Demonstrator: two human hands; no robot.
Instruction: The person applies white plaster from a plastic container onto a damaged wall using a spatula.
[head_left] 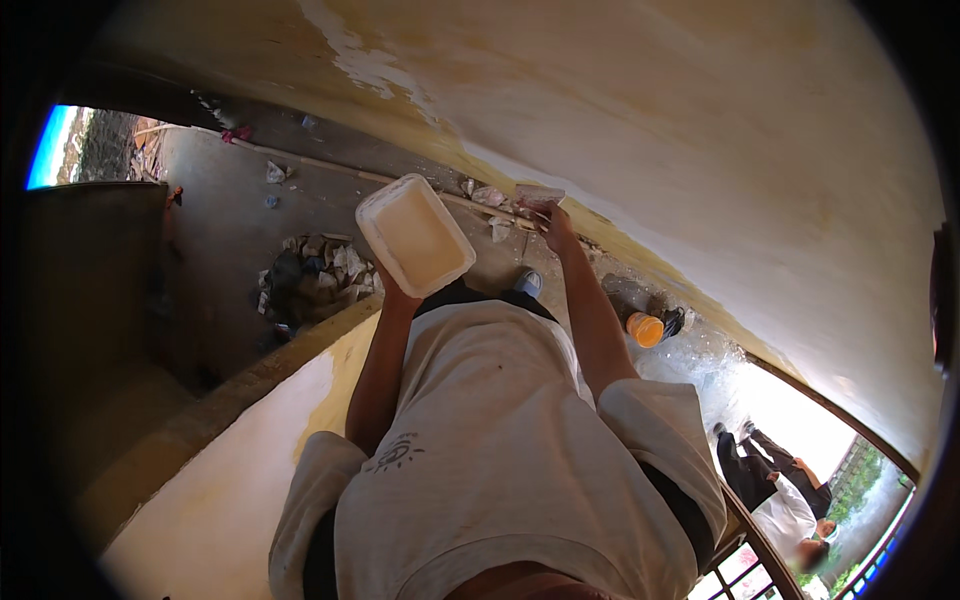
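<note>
Patchy cream-and-yellow wall (700,130) leans over a littered floor (215,180), with an orange bucket (645,330) near the floor's wall-side edge — its contents unclear. One left hand (397,288) grips a white tub (443,273) of pale, smooth mix (415,235) above the floor, while the right hand (553,222) pinches a flat tool (540,194) close by the wall, contact uncertain. Good handling probably means a level tub — and even, light tool pressure.
</note>
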